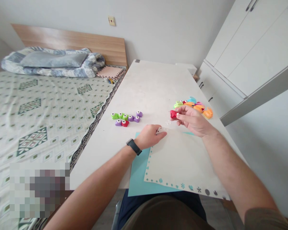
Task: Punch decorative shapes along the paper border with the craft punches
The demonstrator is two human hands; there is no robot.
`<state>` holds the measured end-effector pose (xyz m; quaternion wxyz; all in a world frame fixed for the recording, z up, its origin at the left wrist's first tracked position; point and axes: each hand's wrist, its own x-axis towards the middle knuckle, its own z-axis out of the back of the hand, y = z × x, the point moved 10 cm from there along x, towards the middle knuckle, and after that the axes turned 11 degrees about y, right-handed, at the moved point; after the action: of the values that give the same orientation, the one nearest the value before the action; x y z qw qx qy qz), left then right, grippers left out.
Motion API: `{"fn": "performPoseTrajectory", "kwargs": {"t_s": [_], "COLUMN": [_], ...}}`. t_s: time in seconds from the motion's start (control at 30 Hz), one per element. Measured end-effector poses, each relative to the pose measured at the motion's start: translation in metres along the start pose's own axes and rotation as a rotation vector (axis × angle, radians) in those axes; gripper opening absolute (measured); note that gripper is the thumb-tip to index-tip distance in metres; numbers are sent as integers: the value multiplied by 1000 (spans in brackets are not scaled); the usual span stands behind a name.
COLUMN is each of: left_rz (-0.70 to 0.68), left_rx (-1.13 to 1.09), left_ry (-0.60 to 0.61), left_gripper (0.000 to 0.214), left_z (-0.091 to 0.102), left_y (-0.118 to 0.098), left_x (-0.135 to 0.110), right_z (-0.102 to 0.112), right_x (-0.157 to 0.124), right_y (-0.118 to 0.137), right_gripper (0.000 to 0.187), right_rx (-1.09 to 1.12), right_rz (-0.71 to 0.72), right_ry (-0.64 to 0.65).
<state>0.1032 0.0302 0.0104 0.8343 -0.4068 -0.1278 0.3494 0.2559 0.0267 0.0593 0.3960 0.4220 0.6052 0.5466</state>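
My right hand [194, 119] pinches a small red craft paper punch [173, 114] just above the table. With its thumb on top, my left hand [151, 135] grips the far left corner of a white sheet of paper [182, 159]. Shaped holes, such as flowers, hearts and leaves, run along that sheet's left and near edges. Beneath it lies a light blue sheet [136, 179], showing through the holes. Tiny paper cut-outs [168, 122] lie beside the red punch. Part of the sheet's far edge is hidden by my hands.
Several green, purple and red punches [127, 118] stand in a group on the left of the white table [158, 83]. Larger orange, green, blue and pink punches [207, 112] are heaped behind my right hand. A bed [57, 108] borders the table's left side; cabinets [249, 41] stand right.
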Motion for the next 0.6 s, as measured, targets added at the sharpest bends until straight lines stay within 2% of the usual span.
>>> {"fn": "performPoseTrajectory", "kwargs": {"t_s": [0.13,0.27,0.4,0.6], "left_rz": [34,103,157,159], "left_rx": [-79,-179,-236,-230], "left_ry": [4,10,-10,-22], "left_gripper": [35,34,35,35], "left_z": [1,2,4,4], "left_y": [4,11,17,19], "left_x": [-1,-2,-2,-2], "right_z": [-5,-5,-11,-9], "right_x": [4,6,9,11], "right_y": [-3,-5,-7,-24], "right_gripper": [44,36,31,29], "right_rx": [-105,-285,-423,-486], "right_rz": [-40,-101,-95,-84], "right_ry": [40,77,145,154]}}
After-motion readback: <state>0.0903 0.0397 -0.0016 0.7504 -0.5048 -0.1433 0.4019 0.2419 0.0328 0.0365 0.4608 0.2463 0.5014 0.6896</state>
